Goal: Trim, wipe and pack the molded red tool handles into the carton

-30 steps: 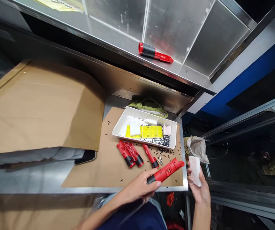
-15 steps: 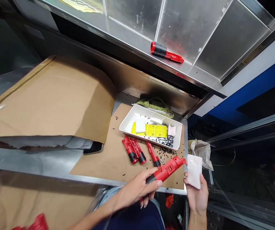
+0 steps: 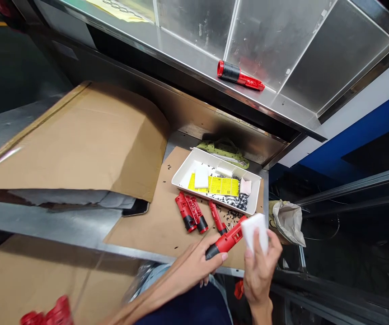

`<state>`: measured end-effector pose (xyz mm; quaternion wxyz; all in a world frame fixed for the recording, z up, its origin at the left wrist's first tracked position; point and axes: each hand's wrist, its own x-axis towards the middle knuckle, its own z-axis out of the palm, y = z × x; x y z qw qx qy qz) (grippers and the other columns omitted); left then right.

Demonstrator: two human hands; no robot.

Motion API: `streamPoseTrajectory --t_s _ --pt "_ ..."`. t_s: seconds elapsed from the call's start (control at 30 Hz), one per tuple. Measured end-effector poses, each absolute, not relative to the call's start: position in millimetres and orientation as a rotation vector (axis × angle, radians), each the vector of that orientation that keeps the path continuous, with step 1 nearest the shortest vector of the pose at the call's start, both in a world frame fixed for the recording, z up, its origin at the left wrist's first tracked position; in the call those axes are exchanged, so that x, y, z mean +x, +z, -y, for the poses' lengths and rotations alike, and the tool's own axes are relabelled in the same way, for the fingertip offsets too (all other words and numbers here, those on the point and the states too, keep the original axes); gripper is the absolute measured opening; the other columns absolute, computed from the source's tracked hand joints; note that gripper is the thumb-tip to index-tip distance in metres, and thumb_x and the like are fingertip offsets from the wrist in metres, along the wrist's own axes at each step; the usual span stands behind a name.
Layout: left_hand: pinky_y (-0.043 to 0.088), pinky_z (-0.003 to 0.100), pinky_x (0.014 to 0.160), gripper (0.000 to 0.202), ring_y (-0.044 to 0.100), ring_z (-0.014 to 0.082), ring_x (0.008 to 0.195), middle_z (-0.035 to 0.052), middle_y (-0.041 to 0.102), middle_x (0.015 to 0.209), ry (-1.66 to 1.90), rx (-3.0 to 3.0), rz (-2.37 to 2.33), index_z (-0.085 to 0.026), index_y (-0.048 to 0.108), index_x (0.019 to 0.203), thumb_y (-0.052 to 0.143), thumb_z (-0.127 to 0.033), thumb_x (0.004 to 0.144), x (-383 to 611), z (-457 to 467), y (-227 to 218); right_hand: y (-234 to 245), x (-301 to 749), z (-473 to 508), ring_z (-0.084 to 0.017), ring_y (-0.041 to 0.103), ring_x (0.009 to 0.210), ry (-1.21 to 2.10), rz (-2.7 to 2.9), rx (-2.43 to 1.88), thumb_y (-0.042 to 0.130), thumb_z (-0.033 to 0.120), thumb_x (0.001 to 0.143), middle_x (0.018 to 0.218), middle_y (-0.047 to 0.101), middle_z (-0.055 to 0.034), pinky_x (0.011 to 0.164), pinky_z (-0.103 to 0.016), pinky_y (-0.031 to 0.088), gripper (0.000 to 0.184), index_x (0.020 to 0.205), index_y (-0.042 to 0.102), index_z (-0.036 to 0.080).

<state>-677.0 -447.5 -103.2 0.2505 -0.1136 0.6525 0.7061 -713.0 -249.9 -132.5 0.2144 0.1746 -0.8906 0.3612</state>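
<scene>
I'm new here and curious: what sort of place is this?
Likely a workshop or factory: red-and-black plastic housings lie beside a white tray holding small black parts, with a large cardboard box nearby.

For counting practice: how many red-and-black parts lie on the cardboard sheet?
3: left part, middle part beside it, and right part, all near the white tray; the left hand may hide more.

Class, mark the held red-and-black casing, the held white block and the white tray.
Held red-and-black casing [image 3: 228,240], head view: middle of its red section.
Held white block [image 3: 253,223], head view: upper part of its broad face.
White tray [image 3: 185,174], head view: bare inside, left end.
</scene>
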Motion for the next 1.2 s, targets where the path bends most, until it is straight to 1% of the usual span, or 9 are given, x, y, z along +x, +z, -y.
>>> streamPoseTrajectory --t_s 0.13,0.37,0.53,0.63,0.73,0.93,1.03,1.13,1.2 --pt "0.033 0.018 0.036 0.080 0.046 0.0090 0.036 -0.0083 0.051 0.050 2.063 -0.302 -1.441 -0.015 0.049 0.122 0.063 -0.073 0.068 -679.7 452.9 -110.9 -133.8 -748.7 240.1 -0.029 0.051 0.117 0.870 2.573 0.367 0.039 0.041 0.099 0.131 0.041 -0.0156 0.092 -0.046 0.047 0.046 0.140 0.052 0.023" --pt "0.024 0.014 0.032 0.093 0.036 0.0046 0.033 -0.0061 0.055 0.050 2.190 -0.412 -1.119 -0.016 0.042 0.138 0.070 -0.067 0.067 -679.2 462.6 -114.4 -129.3 -755.3 228.4 -0.029 0.049 0.123 0.937 2.565 0.530 0.039 0.041 0.100 0.135 0.043 -0.0148 0.095 -0.046 0.046 0.048 0.146 0.044 0.027" --pt "0.026 0.013 0.033 0.091 0.038 0.0047 0.036 -0.0058 0.054 0.051 2.237 -0.475 -1.037 -0.016 0.046 0.135 0.075 -0.065 0.064 -678.6 463.3 -118.2 -127.1 -737.1 259.3 -0.030 0.048 0.124 0.928 2.543 0.649 0.042 0.034 0.099 0.137 0.041 -0.0160 0.096 -0.049 0.046 0.047 0.146 0.044 0.027" --pt "0.026 0.013 0.032 0.091 0.039 0.0049 0.036 -0.0071 0.053 0.051 2.244 -0.484 -1.041 -0.017 0.044 0.135 0.075 -0.065 0.063 -677.4 465.5 -119.6 -130.4 -739.5 273.1 -0.028 0.050 0.122 0.882 2.535 0.761 0.044 0.032 0.099 0.134 0.042 -0.0153 0.094 -0.045 0.048 0.042 0.140 0.052 0.028" --pt "0.026 0.014 0.032 0.090 0.039 0.0053 0.033 -0.0082 0.053 0.049 2.219 -0.465 -1.164 -0.016 0.044 0.131 0.071 -0.069 0.063 -677.0 470.8 -119.4 -136.3 -747.1 279.7 -0.025 0.051 0.119 0.825 2.562 0.856 0.043 0.031 0.099 0.129 0.045 -0.0128 0.091 -0.042 0.050 0.041 0.138 0.053 0.033" --pt "0.021 0.017 0.033 0.079 0.040 0.0053 0.034 -0.0085 0.052 0.050 2.187 -0.426 -1.243 -0.016 0.047 0.121 0.068 -0.069 0.066 -672.5 475.5 -118.5 -145.9 -754.8 289.7 -0.027 0.052 0.118 0.841 2.590 0.884 0.042 0.035 0.099 0.130 0.048 -0.0138 0.089 -0.042 0.051 0.038 0.131 0.061 0.030" --pt "0.024 0.018 0.036 0.070 0.042 0.0065 0.036 -0.0077 0.052 0.052 2.164 -0.362 -1.258 -0.018 0.051 0.116 0.068 -0.066 0.069 -669.3 472.3 -121.3 -148.3 -755.1 287.9 -0.028 0.053 0.118 0.897 2.629 0.873 0.040 0.043 0.099 0.128 0.051 -0.0133 0.092 -0.046 0.049 0.039 0.127 0.065 0.030" --pt "0.029 0.019 0.038 0.070 0.043 0.0071 0.037 -0.0071 0.053 0.054 2.202 -0.380 -1.352 -0.019 0.051 0.115 0.063 -0.072 0.071 -667.3 479.7 -131.5 -155.1 -749.8 270.8 -0.029 0.051 0.123 1.093 2.673 0.736 0.041 0.046 0.098 0.136 0.048 -0.0125 0.099 -0.047 0.045 0.043 0.134 0.058 0.030" --pt "0.033 0.020 0.040 0.073 0.046 0.0082 0.040 -0.0065 0.055 0.059 2.206 -0.478 -1.516 -0.020 0.049 0.118 0.060 -0.074 0.071 -663.5 494.4 -144.2 -165.4 -748.1 257.9 -0.030 0.050 0.127 1.259 2.684 0.566 0.043 0.049 0.097 0.142 0.045 -0.0126 0.102 -0.046 0.043 0.054 0.146 0.043 0.028"
